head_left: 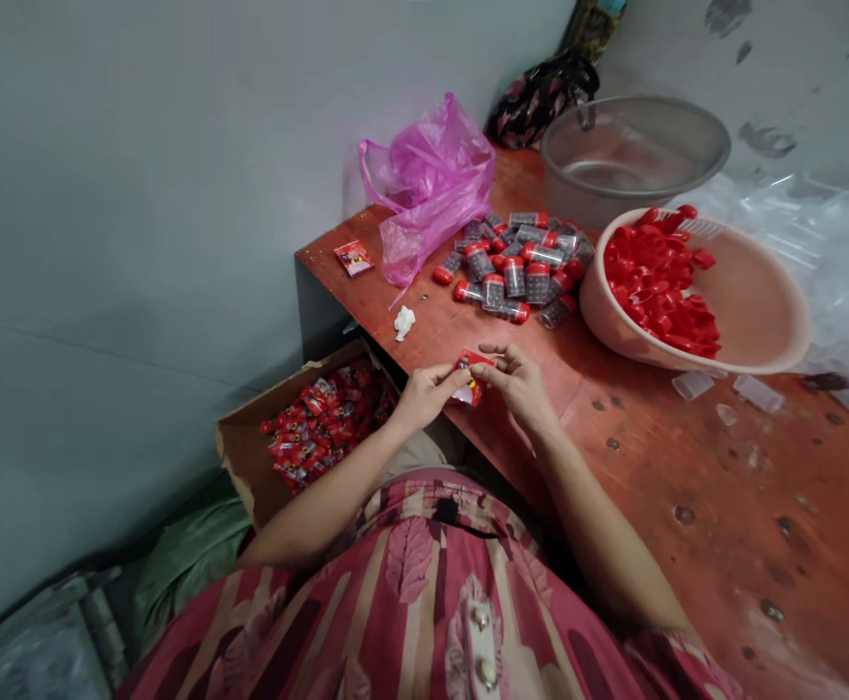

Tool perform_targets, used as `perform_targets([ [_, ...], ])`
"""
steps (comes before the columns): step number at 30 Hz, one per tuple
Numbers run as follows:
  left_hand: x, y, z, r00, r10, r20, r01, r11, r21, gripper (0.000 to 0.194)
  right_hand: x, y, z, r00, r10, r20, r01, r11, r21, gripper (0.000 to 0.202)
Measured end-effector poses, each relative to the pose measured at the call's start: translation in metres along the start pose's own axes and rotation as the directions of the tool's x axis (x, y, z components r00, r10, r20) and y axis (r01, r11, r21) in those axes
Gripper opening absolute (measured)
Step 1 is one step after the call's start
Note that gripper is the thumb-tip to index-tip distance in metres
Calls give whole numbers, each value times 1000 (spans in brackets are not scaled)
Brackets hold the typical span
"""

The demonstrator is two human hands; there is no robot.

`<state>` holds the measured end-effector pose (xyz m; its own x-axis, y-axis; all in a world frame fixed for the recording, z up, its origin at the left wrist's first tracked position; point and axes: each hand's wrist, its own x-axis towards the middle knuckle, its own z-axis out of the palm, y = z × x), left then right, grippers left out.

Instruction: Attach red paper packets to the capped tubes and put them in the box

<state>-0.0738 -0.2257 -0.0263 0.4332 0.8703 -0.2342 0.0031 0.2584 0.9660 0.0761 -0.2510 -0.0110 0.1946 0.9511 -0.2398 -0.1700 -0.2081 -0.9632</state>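
Over the near edge of the table, my left hand and my right hand pinch a small red printed packet or label between them. My left thumb presses on one side of it, my right thumb and fingers on the other. Beyond my hands is a pile of small clear bottles with red caps, filled with dark beads or pellets. A similar red printed piece lies flat near the table's left corner, and a crumpled white scrap lies closer to me.
Beside my left arm, a cardboard box holds many red-wrapped pieces. A pink basin of red plastic parts stands right of the bottles, before a grey basin. A pink plastic bag and clear plastic bags rest on the red table.
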Motion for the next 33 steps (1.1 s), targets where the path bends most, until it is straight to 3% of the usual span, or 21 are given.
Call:
perform_targets([
  [3, 1, -4, -4, 983, -164, 77, 175, 972, -157, 36, 8, -7, -8, 990, 18, 138, 13, 975, -222, 31],
  [5, 1, -7, -4, 982, -183, 50, 189, 970, -152, 32, 20, -15, -12, 991, -85, 105, 125, 876, -466, 26],
  [7, 0, -8, -2, 984, -179, 9, 179, 978, -111, 29, 34, -24, -13, 963, -268, -1, 182, 658, -731, 29],
  [9, -1, -8, 2, 982, -186, -23, 182, 975, -131, 29, 52, -31, -8, 910, -409, -65, 124, 418, -900, 33],
  [12, -3, -3, 6, 966, -254, -50, 232, 935, -266, 34, 78, -35, 4, 887, -455, -79, 18, 206, -978, 38],
  [15, -3, 4, 6, 940, -330, -89, 269, 875, -402, 37, 96, -33, 13, 885, -457, -92, -24, 152, -988, 32],
  [19, -3, 10, -4, 928, -357, -106, 249, 805, -539, 35, 94, -35, 5, 910, -401, -105, -38, 171, -984, 25],
  [21, -1, 11, -9, 924, -368, -108, 234, 765, -600, 32, 79, -35, -4, 915, -390, -105, 4, 268, -963, 25],
  [23, 2, 10, -13, 912, -392, -116, 228, 723, -652, 30, 57, -31, -11, 919, -369, -136, 99, 553, -827, 25],
  [25, 5, 8, -13, 902, -415, -122, 225, 692, -686, 30, 32, -22, -12, 961, -234, -149, 150, 891, -429, 23],
  [26, 6, 7, -12, 899, -419, -126, 220, 682, -697, 31, 20, -17, -10, 981, -140, -133, 110, 971, -214, 19],
  [27, 7, 5, -10, 901, -414, -125, 214, 678, -704, 32, 9, -12, -6, 989, -78, -124, 69, 995, -76, 17],
  [29, 7, 4, -4, 920, -381, -95, 209, 681, -702, 33, -6, -3, 2, 994, -12, -111, 17, 999, 45, 21],
  [33, -1, 3, 8, 963, -267, 40, 233, 747, -623, 32, -9, -3, 11, 996, 38, -77, -35, 999, 36, 26],
])
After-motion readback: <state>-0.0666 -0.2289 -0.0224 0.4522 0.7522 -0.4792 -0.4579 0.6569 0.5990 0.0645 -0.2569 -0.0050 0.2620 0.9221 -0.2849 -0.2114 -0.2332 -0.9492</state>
